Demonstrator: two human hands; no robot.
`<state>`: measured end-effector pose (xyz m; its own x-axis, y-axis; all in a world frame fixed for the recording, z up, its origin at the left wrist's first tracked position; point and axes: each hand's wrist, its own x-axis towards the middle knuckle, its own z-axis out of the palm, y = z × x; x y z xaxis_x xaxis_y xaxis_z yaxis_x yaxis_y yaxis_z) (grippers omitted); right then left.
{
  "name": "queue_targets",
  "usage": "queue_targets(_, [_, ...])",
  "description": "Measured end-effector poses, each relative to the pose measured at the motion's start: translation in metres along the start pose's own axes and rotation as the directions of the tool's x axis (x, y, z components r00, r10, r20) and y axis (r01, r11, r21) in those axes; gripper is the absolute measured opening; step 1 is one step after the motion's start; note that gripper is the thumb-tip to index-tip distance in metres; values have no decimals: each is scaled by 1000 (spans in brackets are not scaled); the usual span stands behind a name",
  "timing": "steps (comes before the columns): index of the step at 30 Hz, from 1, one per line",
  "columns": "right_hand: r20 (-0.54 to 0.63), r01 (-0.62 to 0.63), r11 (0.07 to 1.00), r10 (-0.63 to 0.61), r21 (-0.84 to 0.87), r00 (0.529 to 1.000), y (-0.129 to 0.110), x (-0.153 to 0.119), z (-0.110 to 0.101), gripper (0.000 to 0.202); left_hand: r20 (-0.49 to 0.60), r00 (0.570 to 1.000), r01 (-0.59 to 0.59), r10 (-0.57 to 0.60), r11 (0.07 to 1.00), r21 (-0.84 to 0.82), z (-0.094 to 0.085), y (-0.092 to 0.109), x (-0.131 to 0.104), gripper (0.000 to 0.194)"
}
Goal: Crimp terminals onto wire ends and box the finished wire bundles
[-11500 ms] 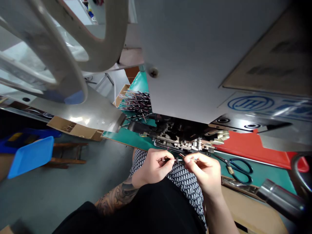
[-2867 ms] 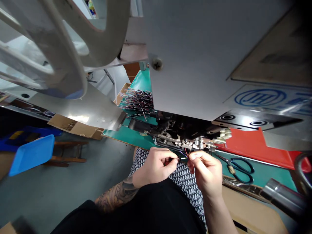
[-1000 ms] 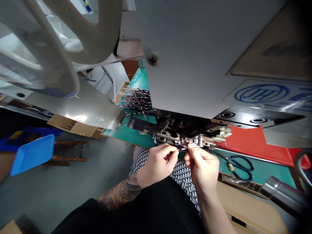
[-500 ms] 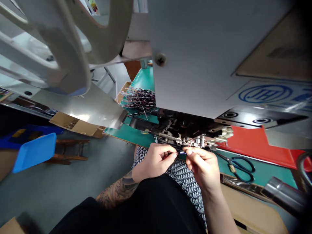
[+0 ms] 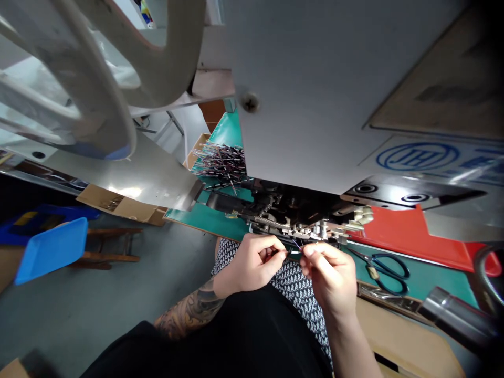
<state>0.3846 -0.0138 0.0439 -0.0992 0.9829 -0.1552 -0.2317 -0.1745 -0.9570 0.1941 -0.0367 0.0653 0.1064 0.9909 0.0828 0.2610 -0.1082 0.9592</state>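
Note:
Just in front of the machine's crimping head (image 5: pixel 295 210), my two hands meet over my lap. My left hand (image 5: pixel 262 261) is closed in a pinch on the left end of a thin wire (image 5: pixel 294 252) with a short white section. At its other end, the fingertips of my right hand (image 5: pixel 329 268) pinch the wire, and a fine loose strand rises beside them. Fingers hide most of the wire. The machine's metal parts lie directly beyond my fingertips, apart from them.
A heap of dark wires (image 5: pixel 222 163) lies on the green tabletop (image 5: pixel 232 223) behind the machine. To the right are scissors (image 5: pixel 389 273) and a red tray (image 5: pixel 409 236). A metal tube (image 5: pixel 452 312) juts in at lower right. Cardboard boxes (image 5: pixel 137 207) stand at left.
My hands have drawn back slightly from the machine with the wire, and the gap between the fingertips is a little wider. The view has shifted slightly.

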Motion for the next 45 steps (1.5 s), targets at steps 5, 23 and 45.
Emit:
queue_targets(5, [-227, 101, 992, -114, -69, 967, 9, -3, 10, 23, -135, 977, -128, 163, 964, 233, 11, 3, -2, 15])
queue_targets(23, [-346, 66, 967, -151, -245, 926, 3, -1, 24, 27, -245, 942, -136, 231, 927, 350, 17, -6, -1, 15])
queue_targets(45, [-244, 141, 960, -201, -244, 949, 5, -2, 7, 23, -119, 974, -147, 195, 934, 327, 10, 0, -1, 16])
